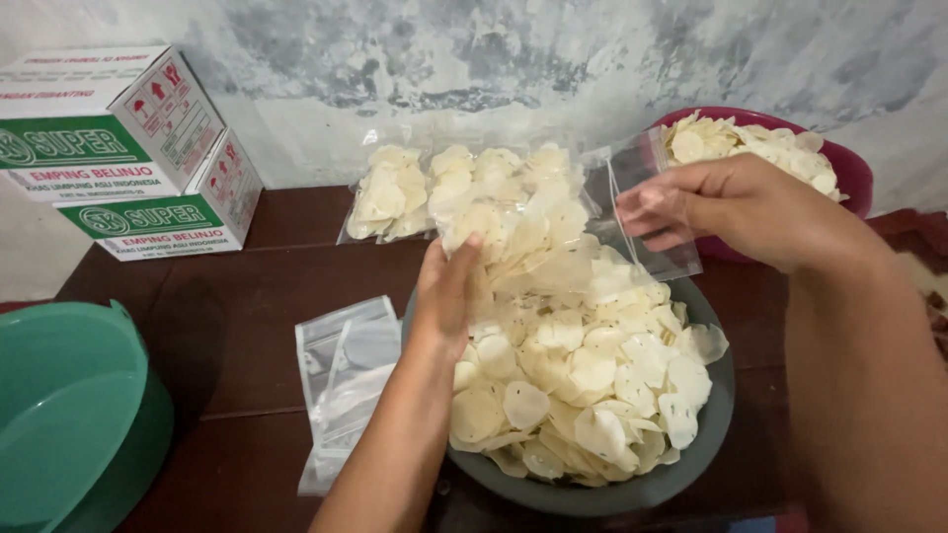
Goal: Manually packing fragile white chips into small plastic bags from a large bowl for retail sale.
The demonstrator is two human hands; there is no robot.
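A dark grey bowl [711, 434] in front of me is heaped with pale, thin round crackers [583, 375]. My left hand [449, 291] is lifted over the heap, its fingers against a clump of crackers. My right hand [731, 212] pinches the edge of a clear plastic bag [642, 212] and holds it open above the bowl's far side.
Filled clear bags of crackers [434, 188] lean against the wall. A dark red bowl [854, 168] of crackers stands at the back right. A stack of empty clear bags [341, 385] lies left of the grey bowl. A green basin [69, 415] and two stacked cartons [118, 148] occupy the left.
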